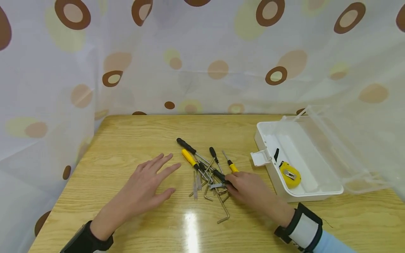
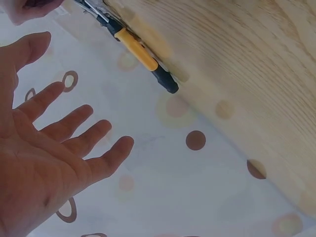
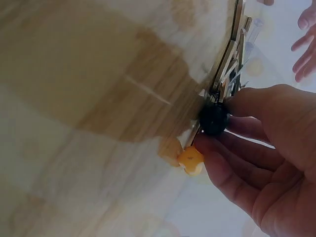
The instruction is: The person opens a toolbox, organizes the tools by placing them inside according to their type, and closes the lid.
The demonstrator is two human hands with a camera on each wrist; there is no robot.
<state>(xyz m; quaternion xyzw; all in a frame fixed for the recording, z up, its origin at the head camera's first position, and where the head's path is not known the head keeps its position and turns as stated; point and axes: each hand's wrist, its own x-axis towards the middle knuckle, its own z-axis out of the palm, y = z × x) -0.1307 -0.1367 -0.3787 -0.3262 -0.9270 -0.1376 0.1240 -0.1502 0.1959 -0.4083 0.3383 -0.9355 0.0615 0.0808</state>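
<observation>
My right hand (image 1: 254, 191) pinches the black handle (image 3: 214, 118) of a screwdriver between thumb and fingers, at the right side of a tool pile. Close to those fingers lies a screwdriver with a yellow handle (image 1: 233, 166). The pile holds several brass-coloured hex keys (image 1: 225, 210), a small grey wrench (image 1: 217, 185) and clear-handled pieces (image 1: 195, 189). Further back are a yellow-handled screwdriver (image 1: 189, 158), a long black-handled one (image 1: 186, 144) and a small black-handled one (image 1: 213, 152). Left of the pile, my left hand (image 1: 143, 186) hovers with fingers spread, holding nothing.
On the right stands a white toolbox (image 1: 262, 133), its clear lid (image 1: 348, 147) swung open to the right. Inside it are a yellow tape measure (image 1: 290, 175) and a small black item (image 1: 276, 154). Its white latch (image 1: 261, 158) sticks out leftward. A patterned curtain (image 1: 196, 70) hangs behind the wooden table (image 1: 142, 133).
</observation>
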